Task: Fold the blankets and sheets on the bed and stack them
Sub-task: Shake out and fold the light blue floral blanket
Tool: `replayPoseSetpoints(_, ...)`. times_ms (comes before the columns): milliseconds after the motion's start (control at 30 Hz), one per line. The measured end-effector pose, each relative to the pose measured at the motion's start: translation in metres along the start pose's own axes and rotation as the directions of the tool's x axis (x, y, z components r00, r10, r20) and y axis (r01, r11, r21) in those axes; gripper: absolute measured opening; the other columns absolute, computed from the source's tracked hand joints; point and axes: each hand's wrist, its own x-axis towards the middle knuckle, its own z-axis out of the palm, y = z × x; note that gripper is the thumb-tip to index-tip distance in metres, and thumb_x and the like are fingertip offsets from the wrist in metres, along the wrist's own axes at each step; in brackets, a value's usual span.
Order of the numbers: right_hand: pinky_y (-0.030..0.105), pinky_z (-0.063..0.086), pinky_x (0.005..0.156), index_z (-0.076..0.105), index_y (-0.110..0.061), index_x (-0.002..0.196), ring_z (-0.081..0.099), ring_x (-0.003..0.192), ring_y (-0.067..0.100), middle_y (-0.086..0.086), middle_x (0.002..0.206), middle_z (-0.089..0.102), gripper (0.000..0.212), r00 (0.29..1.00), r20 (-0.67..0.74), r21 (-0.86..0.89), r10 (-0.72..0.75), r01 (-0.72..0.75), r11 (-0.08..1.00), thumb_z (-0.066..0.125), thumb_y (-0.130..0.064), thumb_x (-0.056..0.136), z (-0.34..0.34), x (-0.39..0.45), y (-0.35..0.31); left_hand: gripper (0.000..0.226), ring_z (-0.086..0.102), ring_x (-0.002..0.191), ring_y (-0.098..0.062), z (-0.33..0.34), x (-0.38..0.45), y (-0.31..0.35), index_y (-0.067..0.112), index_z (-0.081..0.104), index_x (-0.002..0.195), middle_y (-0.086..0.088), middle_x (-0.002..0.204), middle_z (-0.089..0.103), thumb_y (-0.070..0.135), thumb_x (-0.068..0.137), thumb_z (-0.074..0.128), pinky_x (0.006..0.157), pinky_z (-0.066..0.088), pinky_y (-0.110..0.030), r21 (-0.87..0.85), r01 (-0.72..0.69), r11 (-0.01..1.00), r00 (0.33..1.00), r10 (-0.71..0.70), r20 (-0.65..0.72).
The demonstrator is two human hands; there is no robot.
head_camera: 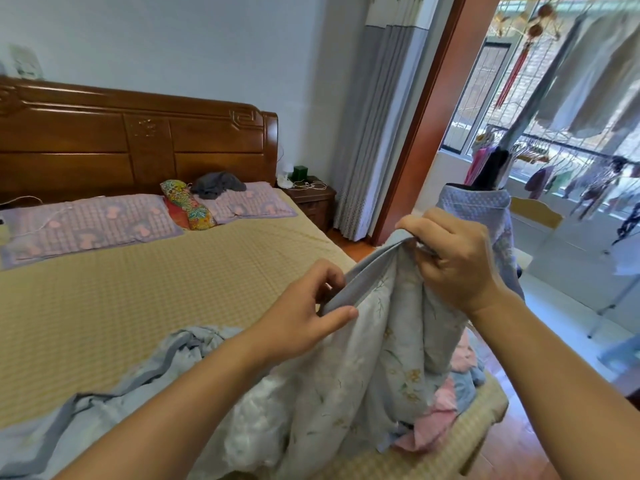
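From the head camera, a wide bed (145, 289) is filling the left and middle of the room, its surface covered by a yellow checked sheet (173, 271) lying flat and smooth; a carved wooden headboard (138, 140) is standing against the pale wall; two lilac checked pillows (86, 223) are lying along the head end, with a bright floral cushion (185, 206) wedged between them and a dark grey garment (217, 184) resting on the right-hand pillow. A small bedside cabinet (311, 199) is sitting beside the bed, carrying a green box and white cables; grey striped curtains (374, 126) are hanging next to a reddish door frame (433, 109), and beyond it clothes are hanging on racks in a bright balcony.

The blue floral blanket (388, 358) is lying crumpled across the foot of the bed, one part lifted above the mattress; pink cloth (440, 420) is bunched just beside it near the bed's right corner. The left hand (304, 317) is pinching the blanket's grey border between thumb and fingers, its grip closed on the edge; the right hand (457, 258) is clenching the gathered top of the same blanket, holding it higher than the left.
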Motion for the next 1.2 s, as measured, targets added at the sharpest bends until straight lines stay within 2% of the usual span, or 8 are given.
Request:
replayPoseSetpoints(200, 0.041, 0.05, 0.06, 0.072, -0.015, 0.1, 0.06, 0.07, 0.028, 0.006, 0.081, 0.064, 0.026, 0.951, -0.051, -0.09, 0.304, -0.307, 0.947, 0.048, -0.012, 0.089, -0.001, 0.004, 0.018, 0.024, 0.048, 0.068, -0.007, -0.009, -0.01, -0.016, 0.034, 0.052, 0.078, 0.012, 0.073, 0.05, 0.036, 0.096, 0.066, 0.062, 0.038, -0.021, 0.276, -0.102, 0.956, 0.986, 0.061, 0.155)
replayPoseSetpoints(367, 0.044, 0.053, 0.068, 0.073, -0.018, 0.1, 0.063, 0.077, 0.028, 0.007, 0.087, 0.071, 0.024, 0.836, -0.134, -0.136, 0.533, -0.548, 0.825, 0.05, -0.018, 0.093, 0.001, 0.013, 0.024, 0.05, 0.047, 0.065, -0.024, -0.01, -0.037, -0.035, 0.015, 0.051, 0.069, -0.01, 0.071, 0.05, 0.055, 0.099, 0.053, 0.064, 0.04, -0.041, 0.31, 0.061, 0.949, 0.926, -0.169, 0.337)
replayPoseSetpoints(467, 0.043, 0.054, 0.069, 0.072, -0.017, 0.102, 0.062, 0.077, 0.028, 0.008, 0.088, 0.072, 0.026, 0.746, -0.172, -0.158, 0.643, -0.665, 0.73, 0.048, -0.022, 0.096, 0.004, 0.024, 0.034, 0.07, 0.033, 0.053, -0.025, -0.002, -0.056, -0.053, 0.015, 0.037, 0.06, -0.007, 0.058, 0.035, 0.077, 0.093, 0.04, 0.058, 0.032, -0.041, 0.415, 0.202, 0.887, 0.804, -0.392, 0.448)
replayPoseSetpoints(600, 0.039, 0.049, 0.075, 0.07, -0.013, 0.102, 0.054, 0.075, 0.028, 0.009, 0.085, 0.067, 0.026, 0.62, -0.211, -0.222, 0.756, -0.783, 0.58, 0.048, -0.025, 0.098, 0.001, 0.031, 0.057, 0.076, 0.038, 0.051, -0.015, -0.023, -0.083, -0.09, 0.02, 0.044, 0.061, 0.002, 0.056, 0.042, 0.092, 0.081, 0.031, 0.057, 0.036, -0.035, 0.717, 0.167, 0.676, 0.663, -0.615, 0.426)
replayPoseSetpoints(733, 0.04, 0.05, 0.08, 0.069, -0.013, 0.103, 0.061, 0.086, 0.036, 0.013, 0.09, 0.069, 0.029, 0.526, -0.229, -0.221, 0.819, -0.847, 0.483, 0.046, -0.03, 0.097, 0.006, 0.027, 0.068, 0.066, 0.051, 0.06, -0.011, -0.044, -0.109, -0.126, 0.023, 0.056, 0.073, 0.006, 0.069, 0.055, 0.084, 0.085, 0.035, 0.06, 0.041, -0.032, 0.785, 0.183, 0.592, 0.716, -0.627, 0.306)
replayPoseSetpoints(867, 0.033, 0.045, 0.064, 0.069, -0.014, 0.085, 0.053, 0.066, 0.027, 0.004, 0.07, 0.058, 0.028, 0.627, -0.155, -0.12, 0.763, -0.779, 0.616, 0.048, -0.029, 0.096, 0.014, 0.032, 0.057, 0.061, 0.058, 0.09, -0.011, 0.002, -0.122, -0.152, 0.033, 0.063, 0.102, 0.011, 0.11, 0.053, 0.084, 0.083, 0.037, 0.073, 0.048, -0.03, 0.736, 0.345, 0.583, 0.789, -0.605, 0.109)
replayPoseSetpoints(967, 0.03, 0.04, 0.056, 0.069, -0.023, 0.077, 0.048, 0.056, 0.02, -0.002, 0.061, 0.054, 0.026, 0.733, -0.11, -0.069, 0.671, -0.679, 0.73, 0.05, -0.031, 0.092, 0.017, 0.038, 0.046, 0.074, 0.06, 0.101, -0.012, 0.016, -0.126, -0.181, 0.033, 0.062, 0.127, 0.01, 0.123, 0.047, 0.086, 0.081, 0.04, 0.085, 0.053, -0.031, 0.628, 0.542, 0.558, 0.744, -0.666, -0.051)
replayPoseSetpoints(1200, 0.027, 0.028, 0.051, 0.049, -0.025, 0.058, 0.041, 0.053, 0.013, -0.004, 0.056, 0.048, 0.036, 0.72, -0.063, -0.124, 0.691, -0.693, 0.711, 0.049, -0.029, 0.094, 0.024, 0.052, 0.036, 0.037, 0.057, 0.084, -0.005, 0.02, -0.097, -0.169, 0.019, 0.067, 0.08, 0.006, 0.1, 0.054, 0.053, 0.093, 0.064, 0.075, 0.047, -0.023, 0.307, 0.533, 0.789, 0.823, -0.568, 0.03)
